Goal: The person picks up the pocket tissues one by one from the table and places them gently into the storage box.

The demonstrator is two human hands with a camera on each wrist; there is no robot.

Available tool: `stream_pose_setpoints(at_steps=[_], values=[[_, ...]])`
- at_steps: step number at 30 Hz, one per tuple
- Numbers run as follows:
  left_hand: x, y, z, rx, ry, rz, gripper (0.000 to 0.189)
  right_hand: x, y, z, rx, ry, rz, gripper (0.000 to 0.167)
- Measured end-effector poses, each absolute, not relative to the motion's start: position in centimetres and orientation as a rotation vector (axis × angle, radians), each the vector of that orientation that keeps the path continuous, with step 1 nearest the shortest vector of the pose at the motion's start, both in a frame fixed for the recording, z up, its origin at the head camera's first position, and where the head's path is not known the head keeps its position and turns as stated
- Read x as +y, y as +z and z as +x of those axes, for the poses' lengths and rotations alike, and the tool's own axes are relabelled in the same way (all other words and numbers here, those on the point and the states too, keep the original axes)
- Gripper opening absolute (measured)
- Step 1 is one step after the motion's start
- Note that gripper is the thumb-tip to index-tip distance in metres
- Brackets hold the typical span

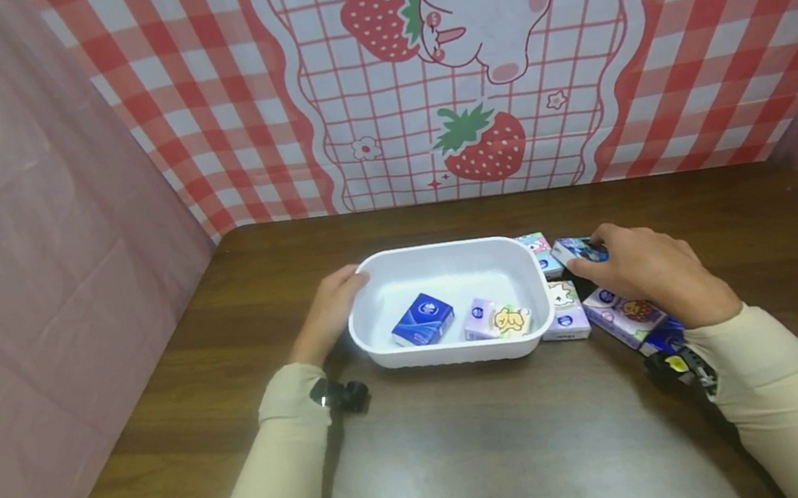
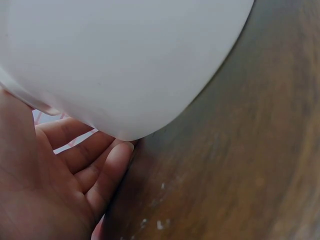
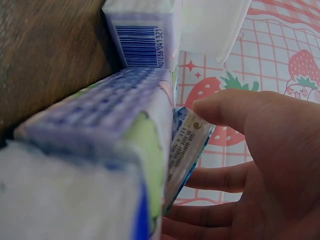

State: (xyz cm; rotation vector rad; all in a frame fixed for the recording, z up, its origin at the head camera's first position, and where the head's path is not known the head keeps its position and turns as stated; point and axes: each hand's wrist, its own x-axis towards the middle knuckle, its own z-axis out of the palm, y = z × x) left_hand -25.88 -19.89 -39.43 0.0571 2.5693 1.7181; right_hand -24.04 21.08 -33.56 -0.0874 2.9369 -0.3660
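Observation:
A white plastic basin stands on the table, with a dark blue tissue pack and a lilac tissue pack with a yellow cartoon figure inside. My left hand grips the basin's left end; in the left wrist view its thumb is at the rim and the fingers lie against the outer wall. To the right of the basin, my right hand pinches a blue-and-black tissue pack between thumb and fingers. That tissue pack looks tilted in the right wrist view, its printed side showing.
Beside the basin's right end lie a pastel tissue pack and a white-and-lilac one. A purple pack and a dark blue pack sit under the right forearm. A red checked cloth hangs behind the wooden table.

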Motion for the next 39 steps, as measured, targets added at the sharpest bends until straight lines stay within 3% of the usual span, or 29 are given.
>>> stream_pose_setpoints(at_steps=[39], values=[[-19.93,-39.57,-26.05,2.569,1.704,0.037,0.041,20.84,-33.16,-23.94,2.975,-0.419,-0.074,0.094]])
